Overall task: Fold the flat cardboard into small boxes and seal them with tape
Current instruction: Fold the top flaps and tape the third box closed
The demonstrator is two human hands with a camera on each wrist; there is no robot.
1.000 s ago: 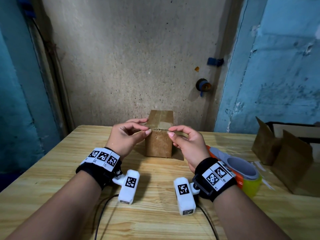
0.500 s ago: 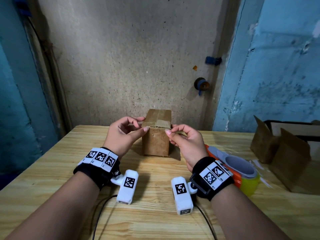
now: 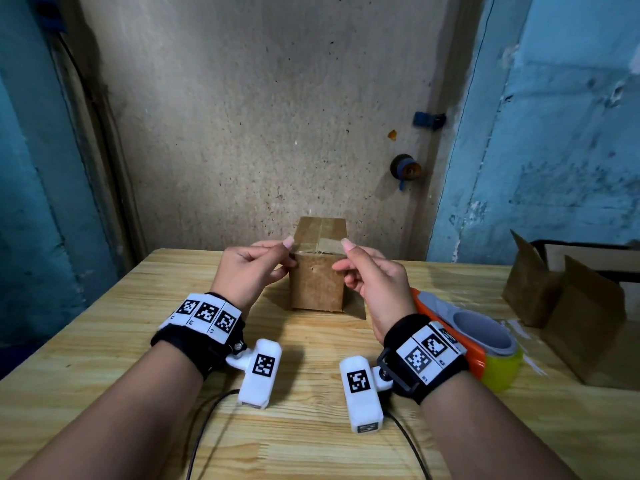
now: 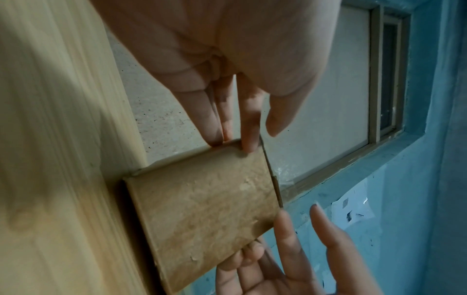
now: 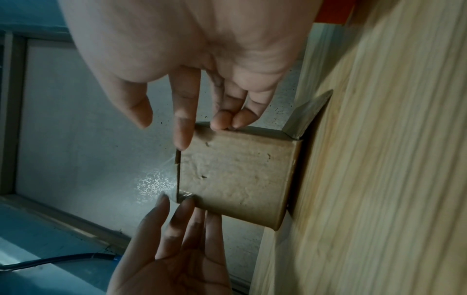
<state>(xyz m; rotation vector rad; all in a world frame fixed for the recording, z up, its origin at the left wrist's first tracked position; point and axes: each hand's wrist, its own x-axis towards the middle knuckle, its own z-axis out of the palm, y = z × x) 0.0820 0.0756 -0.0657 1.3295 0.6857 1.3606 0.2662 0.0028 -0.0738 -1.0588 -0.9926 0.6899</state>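
Note:
A small brown cardboard box (image 3: 317, 282) stands upright on the wooden table (image 3: 311, 445), with a strip of tape (image 3: 322, 242) across its closed top. My left hand (image 3: 282, 251) is at the box's near top left corner, and its fingers (image 4: 248, 143) lie straight with the tips on the box (image 4: 202, 215) edge, thumb off it. My right hand (image 3: 346, 258) mirrors it at the near top right corner. Its index fingertip (image 5: 182, 143) touches the corner of the box (image 5: 237, 175), other fingertips touch the side, and the thumb is free. A shiny bit of tape overhangs the top edge.
An orange tape dispenser (image 3: 478, 341) with a yellow-green roll lies on the table just right of my right wrist. Open cardboard boxes (image 3: 571, 299) stand at the far right. A plaster wall rises close behind the table's far edge. Cables run from both wrist cameras toward me.
My two index fingertips have slid a little apart along the box's top front edge, out toward its corners. The box has stayed standing in about the same spot.

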